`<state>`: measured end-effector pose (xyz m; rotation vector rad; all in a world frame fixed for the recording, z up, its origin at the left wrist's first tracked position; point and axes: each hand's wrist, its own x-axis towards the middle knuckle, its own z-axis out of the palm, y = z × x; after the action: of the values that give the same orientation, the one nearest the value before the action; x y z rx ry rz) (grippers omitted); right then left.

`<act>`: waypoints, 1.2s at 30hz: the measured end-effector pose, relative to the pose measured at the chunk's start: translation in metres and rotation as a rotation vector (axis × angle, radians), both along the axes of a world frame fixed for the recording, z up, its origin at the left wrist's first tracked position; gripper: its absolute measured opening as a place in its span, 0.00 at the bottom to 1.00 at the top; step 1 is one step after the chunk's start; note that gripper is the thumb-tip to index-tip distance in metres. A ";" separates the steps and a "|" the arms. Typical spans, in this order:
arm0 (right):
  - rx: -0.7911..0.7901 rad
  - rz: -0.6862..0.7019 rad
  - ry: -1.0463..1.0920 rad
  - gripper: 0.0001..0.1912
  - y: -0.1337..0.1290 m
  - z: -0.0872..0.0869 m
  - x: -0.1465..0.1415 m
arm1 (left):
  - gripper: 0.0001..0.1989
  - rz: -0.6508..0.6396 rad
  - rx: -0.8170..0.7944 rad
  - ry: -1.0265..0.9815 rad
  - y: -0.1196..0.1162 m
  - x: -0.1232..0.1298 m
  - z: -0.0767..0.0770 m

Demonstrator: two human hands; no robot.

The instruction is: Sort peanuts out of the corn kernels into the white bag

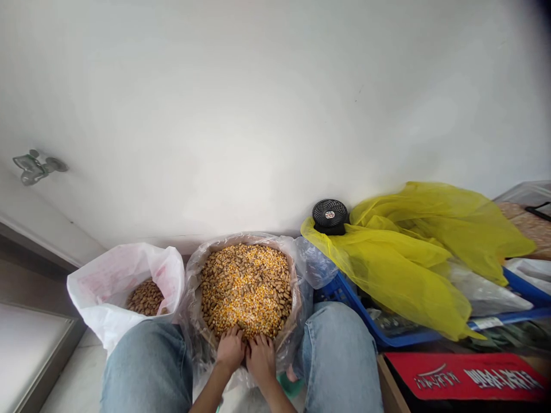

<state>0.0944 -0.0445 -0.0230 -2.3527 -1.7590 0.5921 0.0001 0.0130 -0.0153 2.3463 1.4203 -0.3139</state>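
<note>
My left hand (231, 348) and my right hand (260, 355) rest side by side at the near edge of a large round container. Both have their fingers apart, with the fingertips in a mix of yellow corn kernels (245, 304) and brown oblong beans or nuts (275, 278). Whether any pieces are under the fingertips is hidden. Clear plastic lining (192, 275) covers the container's rim and spills over its sides. Left of it stands a white sack (103, 275) with more of the brown pieces (146, 297) inside.
My knees flank the container. To the right is a blue crate (344, 292) under yellow mesh (413, 287), with a small black fan (329, 215) beside it. A red-and-black box (465, 376) lies in front. A pipe valve (37, 167) sticks out from the wall (241, 115).
</note>
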 end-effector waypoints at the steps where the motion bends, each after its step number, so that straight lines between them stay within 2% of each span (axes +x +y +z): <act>1: 0.001 -0.008 0.001 0.19 0.000 -0.001 0.001 | 0.19 -0.004 0.008 -0.009 0.000 0.000 -0.002; 5: 0.022 -0.033 0.033 0.26 0.001 -0.003 0.003 | 0.23 -0.010 0.049 -0.029 0.000 -0.001 -0.009; 8: 0.052 -0.039 0.023 0.22 0.001 -0.003 0.002 | 0.26 0.050 0.103 -0.028 -0.001 0.000 -0.010; 10: 0.022 -0.032 -0.003 0.18 0.001 -0.003 0.001 | 0.23 0.070 0.087 -0.019 -0.001 0.001 -0.007; 14: -0.016 0.008 -0.006 0.16 0.001 -0.002 -0.001 | 0.17 0.024 -0.018 0.013 0.000 0.002 0.000; 17: -0.005 0.025 0.003 0.16 0.001 -0.002 0.000 | 0.17 0.002 -0.023 0.007 0.000 0.001 0.000; 22: -0.007 -0.015 0.015 0.25 0.003 -0.003 0.003 | 0.25 0.030 0.082 0.005 -0.001 0.001 -0.009; 25: 0.012 -0.035 -0.010 0.22 0.003 -0.001 0.002 | 0.25 0.083 0.136 0.006 -0.002 0.002 -0.008; 27: -0.021 -0.018 -0.025 0.17 0.002 0.000 0.000 | 0.21 0.086 0.096 0.019 -0.002 0.003 -0.004; 31: -0.079 0.037 -0.033 0.17 0.003 0.000 -0.001 | 0.17 0.037 -0.021 0.032 -0.001 0.003 0.001; 36: -0.077 0.038 -0.029 0.22 0.004 -0.003 0.003 | 0.23 -0.021 -0.014 0.000 0.000 0.003 -0.007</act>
<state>0.0975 -0.0402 -0.0261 -2.3945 -1.8290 0.6453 0.0032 0.0125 -0.0220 2.3511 1.3904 -0.3287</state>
